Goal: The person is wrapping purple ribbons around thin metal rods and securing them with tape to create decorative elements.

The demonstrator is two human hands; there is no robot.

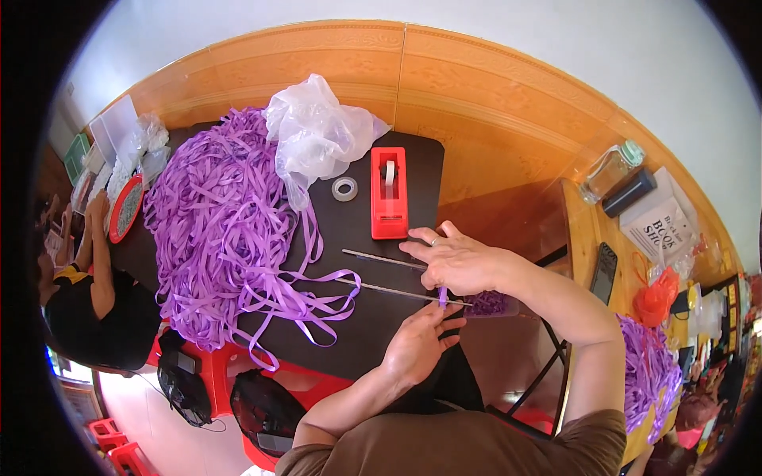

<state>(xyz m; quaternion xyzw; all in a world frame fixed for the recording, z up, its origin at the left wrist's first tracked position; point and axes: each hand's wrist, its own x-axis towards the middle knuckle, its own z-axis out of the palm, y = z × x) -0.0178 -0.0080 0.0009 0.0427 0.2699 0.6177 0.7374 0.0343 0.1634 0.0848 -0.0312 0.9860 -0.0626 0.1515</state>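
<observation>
My left hand is at the near right edge of the dark table, thumb and forefinger pinched on a short purple ribbon piece, the other fingers loosely apart. The piece crosses a thin metal rod, and its upper end passes under my right hand. That hand is palm down, fingers spread, one wearing a ring; its fingertips are close to a red tape dispenser. A second thin rod runs beneath it. To the left lies a large heap of purple ribbon, loose strands trailing towards the rods.
A tape roll and a crumpled clear plastic bag lie by the heap. On the right, a wooden table bears a phone, a bottle and more ribbon. Another person sits at left, beside a red-rimmed tray.
</observation>
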